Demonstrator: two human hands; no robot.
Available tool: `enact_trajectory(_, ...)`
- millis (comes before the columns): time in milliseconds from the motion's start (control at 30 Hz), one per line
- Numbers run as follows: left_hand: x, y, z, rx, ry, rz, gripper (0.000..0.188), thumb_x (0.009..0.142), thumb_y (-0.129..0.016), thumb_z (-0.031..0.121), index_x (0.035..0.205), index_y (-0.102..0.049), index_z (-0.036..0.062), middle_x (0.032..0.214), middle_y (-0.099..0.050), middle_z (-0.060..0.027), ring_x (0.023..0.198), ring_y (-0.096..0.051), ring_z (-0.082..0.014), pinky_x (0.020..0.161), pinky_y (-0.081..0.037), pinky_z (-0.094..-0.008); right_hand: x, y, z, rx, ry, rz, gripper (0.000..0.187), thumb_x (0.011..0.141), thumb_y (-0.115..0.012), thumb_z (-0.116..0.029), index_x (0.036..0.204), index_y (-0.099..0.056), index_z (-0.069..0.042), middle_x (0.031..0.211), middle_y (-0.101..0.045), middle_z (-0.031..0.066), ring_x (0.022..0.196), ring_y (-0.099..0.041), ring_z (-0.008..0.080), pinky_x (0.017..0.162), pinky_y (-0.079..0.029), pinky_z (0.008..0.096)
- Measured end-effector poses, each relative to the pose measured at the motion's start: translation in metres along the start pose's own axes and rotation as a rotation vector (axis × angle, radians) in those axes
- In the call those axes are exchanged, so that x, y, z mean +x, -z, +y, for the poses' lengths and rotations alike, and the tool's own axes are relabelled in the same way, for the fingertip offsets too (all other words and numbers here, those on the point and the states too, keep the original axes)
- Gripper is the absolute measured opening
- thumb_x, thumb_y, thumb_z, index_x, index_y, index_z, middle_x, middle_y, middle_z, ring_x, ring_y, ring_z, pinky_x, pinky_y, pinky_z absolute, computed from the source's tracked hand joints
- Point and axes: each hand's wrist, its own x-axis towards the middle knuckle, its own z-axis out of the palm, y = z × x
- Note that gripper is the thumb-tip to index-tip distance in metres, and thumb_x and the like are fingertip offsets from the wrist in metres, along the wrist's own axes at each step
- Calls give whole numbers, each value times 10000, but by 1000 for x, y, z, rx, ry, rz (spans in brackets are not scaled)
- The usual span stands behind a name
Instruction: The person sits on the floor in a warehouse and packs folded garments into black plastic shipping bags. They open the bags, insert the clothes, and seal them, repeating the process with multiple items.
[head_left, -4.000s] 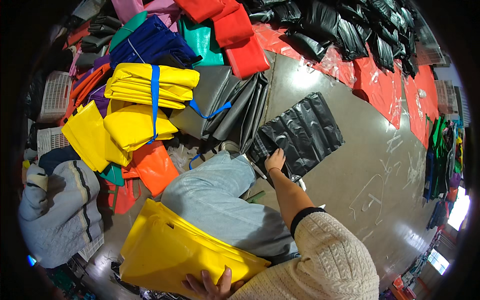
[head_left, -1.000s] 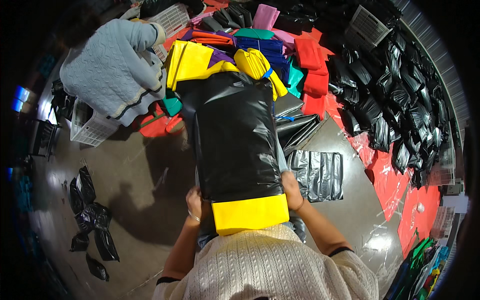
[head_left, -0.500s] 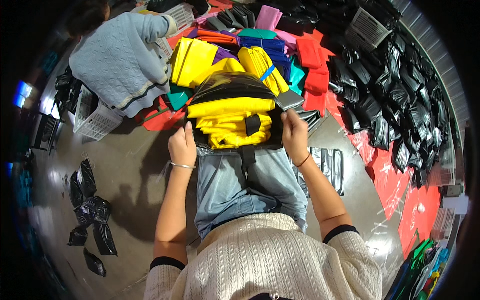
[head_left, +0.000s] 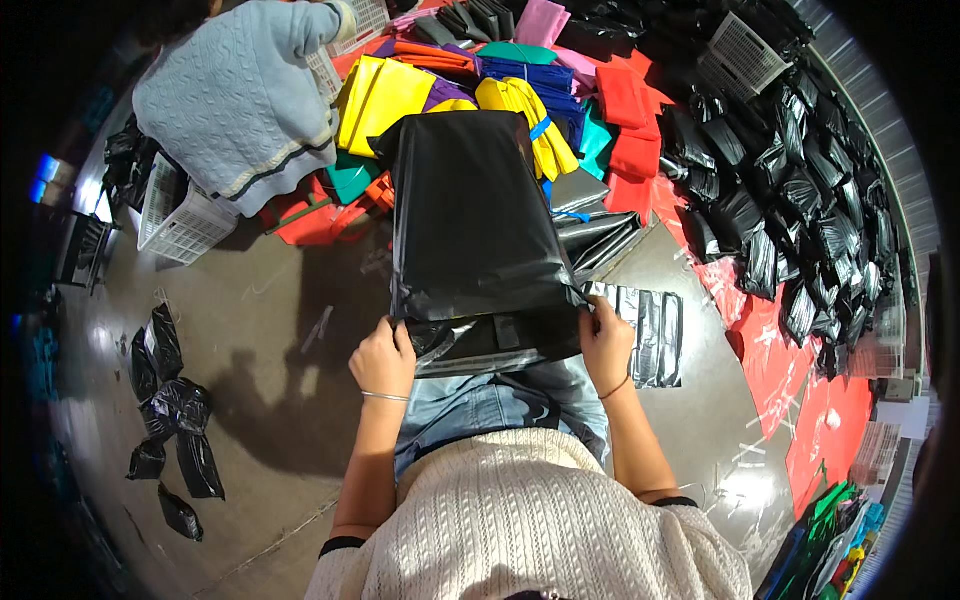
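Observation:
A large black plastic bag (head_left: 470, 215) lies across my lap, its opening edge toward me. My left hand (head_left: 385, 358) pinches the left corner of that edge, thumb on top. At the opposite corner my right hand (head_left: 606, 345) grips the plastic the same way. The bag's mouth is drawn nearly flat between the two hands. Its bulk hides the folded yellow bundle seen inside earlier. Just beyond the bag lie folded yellow sheets (head_left: 382, 105) and another yellow bundle (head_left: 535, 125) with a blue strap.
A pile of black packages (head_left: 790, 220) fills the right side, by red sheeting (head_left: 780, 350). Flat black bags (head_left: 650, 335) lie right of my hand. Several black packages (head_left: 180, 410) rest on the floor at left. A co-worker in a blue sweater (head_left: 240, 100) is beside a white crate (head_left: 185, 215).
Both hands have pulled the bag's mouth toward me and lower. The black plastic now covers the yellow bundle, and the bag stretches out flatter.

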Motion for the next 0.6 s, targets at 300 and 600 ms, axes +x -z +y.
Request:
enact_trajectory(300, 27, 9, 11, -183, -394, 370, 162, 789, -582, 43, 948, -598, 66, 886, -635, -108, 736, -626, -338, 641, -500, -405, 15, 18, -4, -126, 229, -98, 100, 770, -636, -46, 788, -539, -61, 561, -541, 136, 509, -540, 341, 498, -408, 425)
enact_trajectory(600, -8, -1, -6, -290, -344, 396, 188, 768, -606, 54, 937, -528, 28, 885, -590, -137, 782, -579, -334, 728, -464, -413, 12, 5, -12, 0, 98, -83, 237, 819, -691, -166, 979, -566, -44, 618, -566, 143, 554, -561, 341, 511, -423, 414)
